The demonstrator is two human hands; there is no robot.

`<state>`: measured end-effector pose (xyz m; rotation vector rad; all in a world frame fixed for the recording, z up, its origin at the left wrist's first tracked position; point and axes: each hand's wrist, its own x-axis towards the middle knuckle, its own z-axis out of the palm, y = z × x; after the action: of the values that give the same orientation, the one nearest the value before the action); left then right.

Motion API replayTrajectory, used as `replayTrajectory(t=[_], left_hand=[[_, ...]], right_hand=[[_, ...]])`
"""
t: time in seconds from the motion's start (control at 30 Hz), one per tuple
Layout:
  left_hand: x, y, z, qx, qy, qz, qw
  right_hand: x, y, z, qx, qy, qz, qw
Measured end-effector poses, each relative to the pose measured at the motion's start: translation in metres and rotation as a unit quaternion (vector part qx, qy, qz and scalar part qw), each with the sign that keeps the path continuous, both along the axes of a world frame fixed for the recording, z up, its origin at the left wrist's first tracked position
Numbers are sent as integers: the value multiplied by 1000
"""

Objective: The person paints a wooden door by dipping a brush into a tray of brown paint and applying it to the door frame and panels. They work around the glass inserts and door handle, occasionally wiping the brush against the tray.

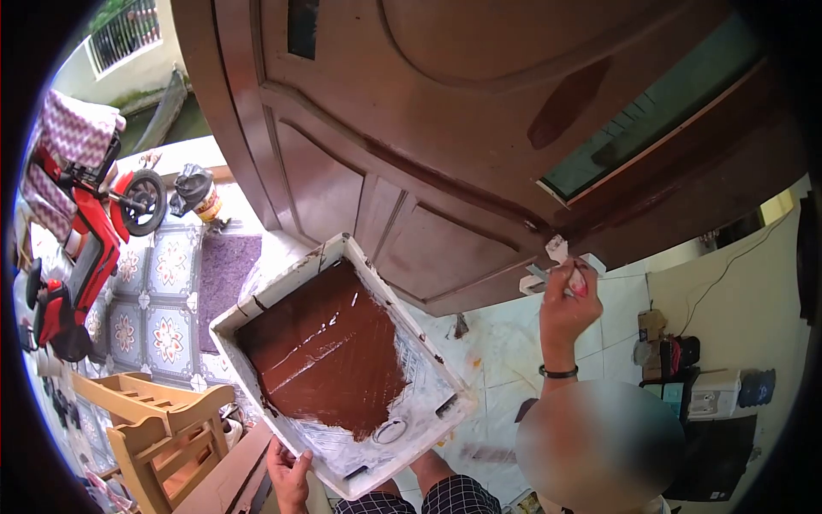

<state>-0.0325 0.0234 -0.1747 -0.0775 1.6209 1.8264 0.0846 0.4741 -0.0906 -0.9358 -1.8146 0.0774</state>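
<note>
My left hand (288, 476) is closed on the lower left rim of a white, paint-stained tray (445, 396). Reddish-brown paint (330, 347) covers much of the tray's inside. Farther right, my right hand (572, 295) is wrapped round a small paintbrush (557, 249) with a pinkish handle. The brush's pale head is up against or very near a brown panelled door (462, 111), beside the pale lock fittings. Darker, glossy streaks show on the door near its glass strip (651, 116). A blurred patch hides part of my right arm.
A wooden chair (171, 428) stands at the lower left, below a red motorbike (90, 248). Near the motorbike's wheel is a bucket (205, 201) with a dark bag. A purple mat (224, 287) lies on patterned tiles. Household items stand along the right wall.
</note>
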Motion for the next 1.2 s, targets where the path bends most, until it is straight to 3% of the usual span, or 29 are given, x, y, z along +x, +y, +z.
replayTrajectory(t=[0.1,0.2,0.23,0.33,0.37,0.47,0.67,0.7,0.8,0.9,1.0,1.1,1.2], left_hand=[[0,-2,-3,11,7,-1,1000],[0,-2,-5,15,21,9,1000],[0,-3,-6,10,21,5,1000],[-5,-4,-9,5,17,9,1000],[-5,-3,-10,7,14,21,1000],[-9,0,-6,2,10,0,1000],[-11,0,-3,-3,8,-23,1000],[-12,1,-4,0,7,-21,1000],[-15,-1,-8,3,6,-29,1000],[-17,1,-5,-6,-4,-29,1000],[-16,1,-7,-6,-4,-30,1000],[-16,2,-7,3,11,-27,1000],[-19,1,-5,-5,19,-45,999]], right_hand=[[-8,-15,7,6,23,67,997],[-50,-18,6,-212,141,155,954],[-50,-5,-5,-167,65,125,976],[-18,-5,-11,-124,46,37,991],[-3,-11,-1,-13,-24,3,1000],[37,-20,8,-79,-1,40,996],[23,-1,61,-117,-114,237,958],[25,7,56,-183,-119,236,947],[42,4,61,-104,-230,203,946],[60,-4,69,-160,-212,130,955],[55,-7,79,-126,-173,169,962],[25,-7,82,-199,-166,206,943],[26,2,73,-155,-213,181,948]])
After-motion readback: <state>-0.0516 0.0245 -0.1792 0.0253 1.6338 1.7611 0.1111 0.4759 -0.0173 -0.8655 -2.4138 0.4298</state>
